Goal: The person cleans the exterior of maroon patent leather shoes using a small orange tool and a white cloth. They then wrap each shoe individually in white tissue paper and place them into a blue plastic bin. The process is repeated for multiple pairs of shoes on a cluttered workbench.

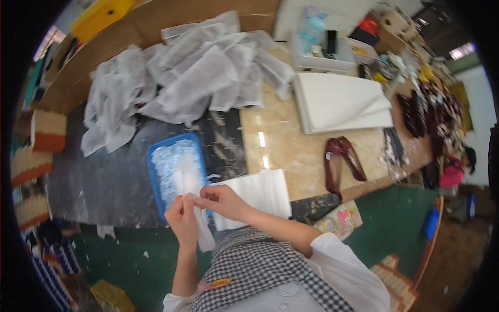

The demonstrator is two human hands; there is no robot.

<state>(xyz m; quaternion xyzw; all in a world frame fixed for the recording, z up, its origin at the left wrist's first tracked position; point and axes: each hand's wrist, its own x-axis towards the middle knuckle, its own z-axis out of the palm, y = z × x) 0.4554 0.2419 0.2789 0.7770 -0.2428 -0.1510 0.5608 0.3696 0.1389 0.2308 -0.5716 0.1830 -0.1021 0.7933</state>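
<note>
A person in a white top and black-and-white checked apron works at a cluttered worktop (291, 151), both hands raised just above its near edge. The left hand (182, 216) is clenched round a narrow strip of white non-woven fabric (200, 229), which hangs down past the wrist; the right hand (221, 200) pinches the strip's upper end between thumb & fingertips, so the two hands meet on the same piece. Directly behind the hands sits a blue tray (152, 171) w/ pale, crumpled white material inside, resting on a dark mat (104, 182) that covers the left part of the worktop. Just right of the hands lies a flat stack of white sheets (265, 192), touching the worktop's front edge. Further back, a big loose heap of white fabric bags (192, 78) spreads across the mat & the pale marble-look surface. To the right of the heap: a thick folded pile of white cloth (338, 101) and, nearer the front, a pair of dark red shoes (340, 158) lying side by side. A white bin (322, 62) w/ a pale blue bottle (313, 26) stands at the back; more dark shoes (416, 112) crowd the far right edge. A yellow crate (101, 13) shows top left. Green floor (130, 260) below, flecked w/ white scraps.
</note>
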